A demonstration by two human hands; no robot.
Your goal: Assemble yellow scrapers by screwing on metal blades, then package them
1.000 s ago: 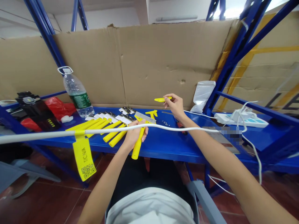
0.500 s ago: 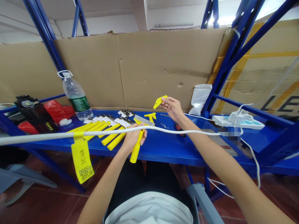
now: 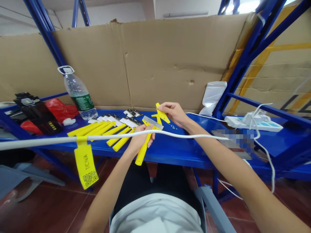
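Note:
My left hand (image 3: 141,137) is wrapped round a yellow-handled scraper (image 3: 143,152); its bare metal blade (image 3: 152,122) points away from me. Between the fingertips of my right hand (image 3: 176,113) is a flat yellow plastic plate (image 3: 163,115), held in the air beyond the blade, apart from it. Behind that plate, another yellow piece (image 3: 158,121) is partly hidden on the blue table. Tiny light-coloured parts (image 3: 173,126) are scattered near my right hand. To the left, several yellow scrapers (image 3: 119,143) lie in a row, with black-and-white pieces at their far ends.
A white cable (image 3: 189,136) with a yellow tag (image 3: 85,165) crosses close to the camera. A water bottle (image 3: 82,100) and black flask (image 3: 40,118) stand left. A power strip (image 3: 255,123) lies right. Cardboard (image 3: 170,64) walls off the back; blue shelf posts (image 3: 252,48) flank it.
My right hand has brought the yellow plate left and down towards the scraper, turning it. My left hand keeps its hold on the scraper. The camera view has shifted slightly.

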